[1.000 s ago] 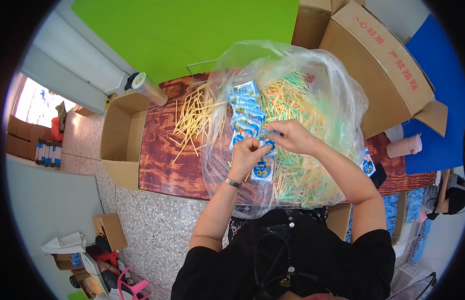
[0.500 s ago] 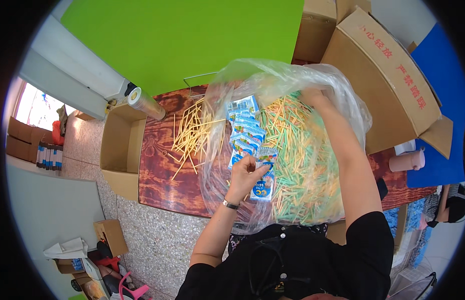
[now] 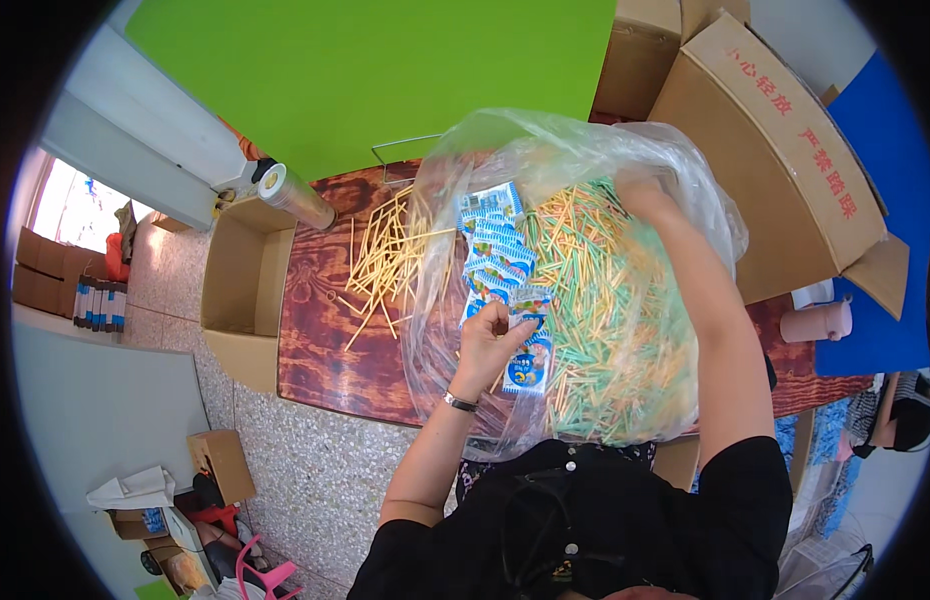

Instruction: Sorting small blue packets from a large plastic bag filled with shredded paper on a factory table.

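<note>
A large clear plastic bag (image 3: pixel 720 215) lies wide over the table, full of thin green, orange and yellow sticks (image 3: pixel 595 330). Along its left part runs an overlapping row of small blue-and-white packets (image 3: pixel 500 240). My left hand (image 3: pixel 488 348) is over the near end of that row, its fingers curled and the thumb pressed across a packet (image 3: pixel 530 303). Another packet (image 3: pixel 527 368) lies just below the thumb. My right hand (image 3: pixel 640 195) reaches into the far right part of the bag; plastic and blur hide its fingers.
Loose yellow sticks (image 3: pixel 385 265) spread on the reddish wooden table (image 3: pixel 325 350) to the left. A lidded clear cup (image 3: pixel 297 197) stands behind them, beside an open cardboard box (image 3: pixel 247 265). A big carton (image 3: pixel 755 170) and a pink cup (image 3: pixel 817 322) are at the right.
My right hand has shifted slightly right inside the bag. My left hand stays on the packets, and the view has shifted a little.
</note>
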`<state>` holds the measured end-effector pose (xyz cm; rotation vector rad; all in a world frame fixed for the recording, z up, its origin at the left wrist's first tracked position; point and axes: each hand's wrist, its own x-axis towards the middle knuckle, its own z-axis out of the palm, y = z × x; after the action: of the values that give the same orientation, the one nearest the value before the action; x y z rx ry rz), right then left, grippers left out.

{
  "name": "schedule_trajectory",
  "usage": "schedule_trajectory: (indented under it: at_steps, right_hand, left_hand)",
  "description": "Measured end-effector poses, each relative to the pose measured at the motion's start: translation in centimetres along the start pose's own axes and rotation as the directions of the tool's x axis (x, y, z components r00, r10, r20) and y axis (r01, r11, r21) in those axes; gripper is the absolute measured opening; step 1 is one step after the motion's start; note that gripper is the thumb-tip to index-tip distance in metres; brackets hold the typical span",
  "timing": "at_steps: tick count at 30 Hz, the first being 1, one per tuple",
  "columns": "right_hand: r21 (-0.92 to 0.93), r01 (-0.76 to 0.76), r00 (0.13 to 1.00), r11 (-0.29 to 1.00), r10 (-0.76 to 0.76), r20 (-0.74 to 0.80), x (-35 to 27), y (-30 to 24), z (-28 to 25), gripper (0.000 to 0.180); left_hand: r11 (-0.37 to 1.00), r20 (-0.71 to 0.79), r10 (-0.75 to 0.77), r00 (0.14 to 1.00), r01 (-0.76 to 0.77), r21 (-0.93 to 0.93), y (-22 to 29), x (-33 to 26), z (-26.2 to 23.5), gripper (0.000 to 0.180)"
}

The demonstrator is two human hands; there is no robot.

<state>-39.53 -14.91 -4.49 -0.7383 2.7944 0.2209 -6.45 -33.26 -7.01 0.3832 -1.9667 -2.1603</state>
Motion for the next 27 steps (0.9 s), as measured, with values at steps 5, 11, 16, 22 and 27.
schedule_trajectory:
  at_steps: [5,11,16,22,27]
  right_hand:
    - [0.882,-0.081,0.982,0.464,-0.117,0.152,-6.1,0.9,-1.1,0.025]
    - [0.954,-0.298,0.763,-0.007,-0.602,0.234,-13.8,-2.4,-0.8,0.022]
    - [0.918,-0.392,0.602,-0.057,-0.770,0.210,-17.6,-8.2,-0.6,0.023]
    - [0.962,-0.247,0.562,0.116,-0.791,0.240,-17.3,-12.9,-1.0,0.026]
    - [0.160,0.775,0.593,0.612,-0.791,0.152,-17.3,-19.1,-3.1,0.026]
  left_hand:
    - [1.000,-0.004,0.001,1.000,-0.001,-0.028,1.9,-0.8,-0.1,0.029]
    - [0.935,0.064,-0.026,0.998,0.047,-0.352,5.4,-0.9,0.6,0.026]
    - [0.844,0.103,0.051,0.993,0.012,-0.536,5.6,0.4,1.0,0.039]
    - [0.862,0.024,0.064,0.998,-0.044,-0.504,5.6,-1.4,-1.2,0.023]
    - [0.920,-0.263,0.193,0.945,-0.268,-0.286,6.3,-2.7,-6.1,0.021]
